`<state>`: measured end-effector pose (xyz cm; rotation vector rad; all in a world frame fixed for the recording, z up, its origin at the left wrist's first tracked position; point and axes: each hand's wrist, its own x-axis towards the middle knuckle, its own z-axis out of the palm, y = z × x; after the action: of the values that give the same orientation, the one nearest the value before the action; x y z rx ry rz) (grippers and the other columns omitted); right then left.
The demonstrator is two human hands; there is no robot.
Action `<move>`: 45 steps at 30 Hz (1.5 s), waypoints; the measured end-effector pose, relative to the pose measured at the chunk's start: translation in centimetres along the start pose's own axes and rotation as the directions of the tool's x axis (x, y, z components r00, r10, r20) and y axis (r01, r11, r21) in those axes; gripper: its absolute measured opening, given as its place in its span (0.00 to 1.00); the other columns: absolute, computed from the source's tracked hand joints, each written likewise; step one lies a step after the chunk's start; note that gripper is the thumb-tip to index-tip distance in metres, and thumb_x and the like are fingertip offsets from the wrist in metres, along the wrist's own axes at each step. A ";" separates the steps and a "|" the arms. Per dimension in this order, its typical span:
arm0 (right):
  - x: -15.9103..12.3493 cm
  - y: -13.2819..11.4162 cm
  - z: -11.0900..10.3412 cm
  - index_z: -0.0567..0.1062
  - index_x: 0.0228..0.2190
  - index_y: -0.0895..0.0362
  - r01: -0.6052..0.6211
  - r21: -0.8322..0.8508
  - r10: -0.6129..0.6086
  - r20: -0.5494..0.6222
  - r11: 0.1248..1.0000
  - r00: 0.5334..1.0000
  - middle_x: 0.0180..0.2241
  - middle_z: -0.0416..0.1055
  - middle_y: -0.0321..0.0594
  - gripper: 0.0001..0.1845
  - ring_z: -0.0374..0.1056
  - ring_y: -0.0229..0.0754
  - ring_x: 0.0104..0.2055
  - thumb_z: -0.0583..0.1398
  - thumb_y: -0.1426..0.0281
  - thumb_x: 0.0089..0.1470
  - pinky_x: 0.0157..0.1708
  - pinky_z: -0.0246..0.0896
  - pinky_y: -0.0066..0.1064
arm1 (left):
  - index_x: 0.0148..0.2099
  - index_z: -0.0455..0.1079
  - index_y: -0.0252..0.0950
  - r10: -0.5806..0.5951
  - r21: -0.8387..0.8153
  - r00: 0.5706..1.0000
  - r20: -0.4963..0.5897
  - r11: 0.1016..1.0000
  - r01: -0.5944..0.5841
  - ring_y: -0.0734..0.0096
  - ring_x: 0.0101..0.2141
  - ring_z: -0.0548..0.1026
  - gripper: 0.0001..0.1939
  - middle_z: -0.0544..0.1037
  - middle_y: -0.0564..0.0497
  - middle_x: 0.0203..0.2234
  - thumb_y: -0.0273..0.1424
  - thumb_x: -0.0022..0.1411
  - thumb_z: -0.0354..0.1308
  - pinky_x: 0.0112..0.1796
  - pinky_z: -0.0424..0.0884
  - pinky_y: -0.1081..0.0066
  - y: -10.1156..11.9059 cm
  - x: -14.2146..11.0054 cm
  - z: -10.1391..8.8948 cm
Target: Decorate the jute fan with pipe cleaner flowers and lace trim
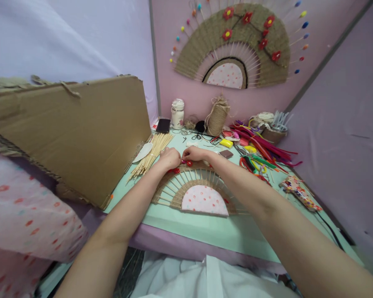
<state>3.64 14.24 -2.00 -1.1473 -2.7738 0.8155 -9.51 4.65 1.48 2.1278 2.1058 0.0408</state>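
A half-round woven twine fan [177, 195] with thin wooden ribs lies flat on the table, its inner half-circle covered by white cloth [205, 198] with pinkish-red spots. At the fan's far edge, my left hand [170, 158] is closed, its fingertips mostly hidden. Just right of it, my right hand [194, 154] pinches with bent fingers close to the left fingertips. A small magenta-red piece shows between the two hands, too small to name. Beside it, a red flower [189, 163] sits on the woven band, and more red pieces [175, 170] lie below my left hand.
Bamboo sticks [155, 151] and a large cardboard sheet [105, 132] are at left. Behind stand a white bottle [178, 115] and a twine spool [218, 118]. Pliers and scissors [257, 163], red pipe cleaners [261, 142] and a flowered glue gun [301, 193] lie right. A finished fan [199, 49] hangs above.
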 end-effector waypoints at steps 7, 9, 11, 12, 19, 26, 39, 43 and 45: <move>-0.6 -0.7 -0.8 0.80 0.35 0.60 -0.039 -0.036 0.040 0.027 0.999 0.999 0.30 0.77 0.38 0.12 0.67 0.35 0.30 0.60 0.66 0.51 0.28 0.56 0.22 | 0.40 0.79 0.41 0.025 0.022 0.999 0.021 0.999 -0.026 0.49 0.50 0.67 0.15 0.77 0.42 0.43 0.34 0.58 0.52 0.48 0.63 0.54 0.0 0.1 -0.1; -0.5 -0.8 -0.9 0.80 0.34 0.59 -0.053 -0.043 0.054 0.029 0.998 0.998 0.30 0.77 0.38 0.12 0.67 0.36 0.30 0.60 0.66 0.50 0.28 0.56 0.22 | 0.40 0.79 0.41 0.027 0.023 0.999 0.020 0.999 -0.027 0.49 0.50 0.67 0.15 0.77 0.42 0.43 0.33 0.58 0.51 0.48 0.63 0.54 0.0 0.1 -0.1; -0.4 -0.8 -0.8 0.80 0.34 0.59 -0.061 -0.049 0.062 0.026 0.997 0.998 0.31 0.77 0.38 0.13 0.67 0.36 0.31 0.61 0.65 0.49 0.29 0.56 0.22 | 0.39 0.79 0.41 0.029 0.024 0.999 0.022 0.999 -0.029 0.50 0.50 0.68 0.15 0.77 0.42 0.43 0.32 0.57 0.51 0.48 0.63 0.54 -0.1 0.0 0.0; -0.3 -0.8 -0.8 0.80 0.34 0.59 -0.063 -0.051 0.065 0.026 0.997 0.998 0.30 0.77 0.37 0.13 0.67 0.36 0.31 0.61 0.65 0.48 0.29 0.56 0.22 | 0.39 0.79 0.41 0.029 0.023 0.999 0.024 0.999 -0.030 0.50 0.50 0.68 0.15 0.77 0.42 0.43 0.32 0.57 0.51 0.49 0.63 0.54 -0.1 0.0 0.0; -0.5 -0.5 -0.8 0.81 0.33 0.58 -0.051 -0.042 0.052 0.045 0.998 0.998 0.28 0.77 0.36 0.14 0.66 0.35 0.28 0.62 0.62 0.48 0.26 0.55 0.22 | 0.40 0.79 0.40 0.019 0.024 1.000 0.021 1.000 -0.020 0.50 0.49 0.68 0.15 0.78 0.42 0.43 0.33 0.58 0.51 0.48 0.63 0.55 -0.1 0.1 0.1; -0.3 -0.1 -0.7 0.81 0.33 0.59 -0.044 -0.032 0.045 0.026 0.999 0.999 0.30 0.78 0.37 0.10 0.66 0.34 0.29 0.63 0.70 0.48 0.28 0.55 0.21 | 0.41 0.79 0.42 0.016 0.031 0.999 0.034 0.999 -0.017 0.52 0.50 0.68 0.15 0.78 0.43 0.42 0.36 0.57 0.52 0.48 0.63 0.57 -0.1 0.3 0.2; -0.5 -0.2 -0.8 0.81 0.34 0.58 -0.058 -0.049 0.059 0.024 0.997 0.998 0.30 0.78 0.37 0.13 0.67 0.35 0.30 0.63 0.64 0.47 0.28 0.56 0.22 | 0.39 0.79 0.42 0.027 0.016 0.999 0.018 0.999 -0.027 0.52 0.48 0.69 0.14 0.79 0.43 0.39 0.36 0.57 0.53 0.46 0.65 0.59 -0.2 0.2 0.2; -0.4 -0.3 -0.6 0.81 0.34 0.58 -0.057 -0.054 0.058 0.017 0.997 0.998 0.30 0.78 0.37 0.11 0.67 0.35 0.31 0.63 0.69 0.46 0.28 0.55 0.22 | 0.38 0.79 0.42 0.038 0.004 0.999 0.006 0.999 -0.038 0.52 0.47 0.69 0.14 0.78 0.44 0.39 0.33 0.57 0.53 0.46 0.64 0.58 -0.3 0.2 0.1; -0.4 -0.4 -0.6 0.81 0.33 0.58 -0.056 -0.057 0.057 0.012 0.997 0.998 0.30 0.78 0.36 0.11 0.67 0.35 0.30 0.63 0.68 0.46 0.28 0.55 0.22 | 0.39 0.79 0.43 0.052 -0.016 0.998 -0.033 0.998 -0.053 0.52 0.48 0.68 0.14 0.77 0.45 0.41 0.31 0.57 0.52 0.47 0.63 0.58 -0.5 0.2 0.1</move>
<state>3.80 14.06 -1.20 -1.2390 -2.8047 0.7574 -10.03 4.81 1.34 2.1869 2.0592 0.0998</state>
